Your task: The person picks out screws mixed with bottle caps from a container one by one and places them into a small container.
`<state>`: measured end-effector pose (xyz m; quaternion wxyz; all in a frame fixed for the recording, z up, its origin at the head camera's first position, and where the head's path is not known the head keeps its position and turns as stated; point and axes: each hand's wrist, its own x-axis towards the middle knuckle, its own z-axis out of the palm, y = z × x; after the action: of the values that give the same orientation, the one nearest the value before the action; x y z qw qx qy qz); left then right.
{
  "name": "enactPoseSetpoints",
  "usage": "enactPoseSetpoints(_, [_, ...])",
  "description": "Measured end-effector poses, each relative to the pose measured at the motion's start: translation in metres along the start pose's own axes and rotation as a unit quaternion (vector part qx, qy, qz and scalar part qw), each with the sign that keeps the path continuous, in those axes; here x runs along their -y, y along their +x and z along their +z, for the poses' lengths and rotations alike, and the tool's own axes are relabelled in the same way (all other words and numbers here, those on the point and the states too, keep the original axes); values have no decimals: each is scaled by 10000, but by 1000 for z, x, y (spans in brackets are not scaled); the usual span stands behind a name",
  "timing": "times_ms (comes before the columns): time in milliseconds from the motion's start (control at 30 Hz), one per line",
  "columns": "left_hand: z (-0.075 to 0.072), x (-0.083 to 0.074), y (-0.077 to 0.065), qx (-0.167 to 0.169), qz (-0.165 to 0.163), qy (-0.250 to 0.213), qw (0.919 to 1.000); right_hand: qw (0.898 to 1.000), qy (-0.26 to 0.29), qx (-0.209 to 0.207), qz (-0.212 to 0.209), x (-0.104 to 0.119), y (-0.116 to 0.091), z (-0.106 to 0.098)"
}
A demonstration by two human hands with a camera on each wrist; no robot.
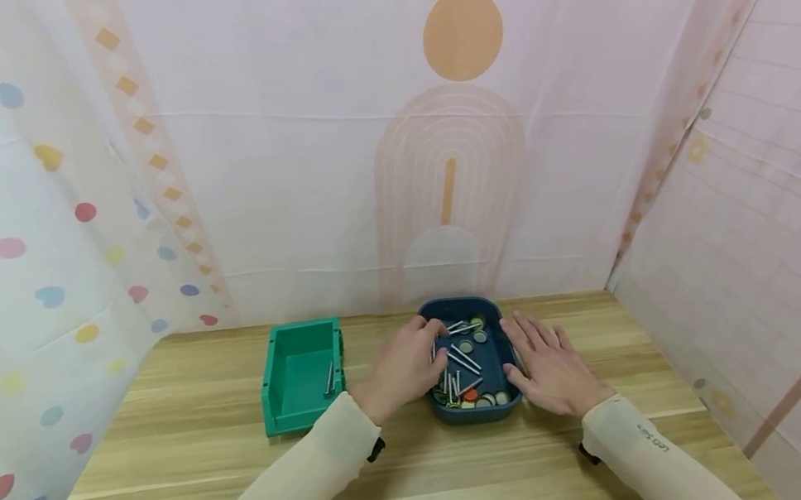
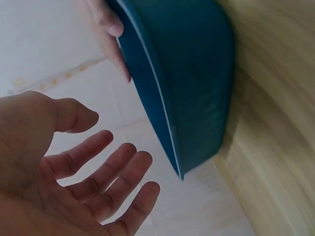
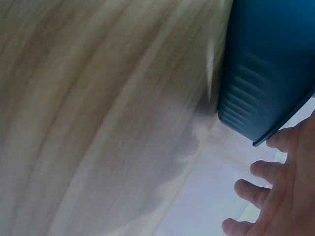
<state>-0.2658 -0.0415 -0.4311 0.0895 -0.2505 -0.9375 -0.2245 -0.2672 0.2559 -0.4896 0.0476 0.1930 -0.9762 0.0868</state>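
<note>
A dark blue plastic bin (image 1: 477,416) stands on the table with several long metal screws (image 1: 465,356) and small round caps (image 1: 480,337) lying inside. Over its left rim reaches my left hand (image 1: 401,367). In the left wrist view the fingers (image 2: 101,189) of that hand are loosely bent and spread, with nothing between them. My right hand (image 1: 552,369) lies along the bin's right rim, its fingers extended. The right wrist view shows a fingertip right at the rim of the bin (image 3: 275,64).
To the left stands a green open-front bin (image 1: 301,354) with a couple of screws (image 1: 329,378) at its right side. The wooden table (image 1: 430,488) ends at a patterned cloth backdrop (image 1: 291,213), with cloth on both sides too.
</note>
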Motion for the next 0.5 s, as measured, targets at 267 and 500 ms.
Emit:
enactPoseSetpoints(267, [20,-9,11,415,283,247,9984,9999,-99,31,-41,1,2,0])
enactPoseSetpoints(500, [33,-11,17,580,370,403,9968,9995,-279,-123,-103,0,1,-1])
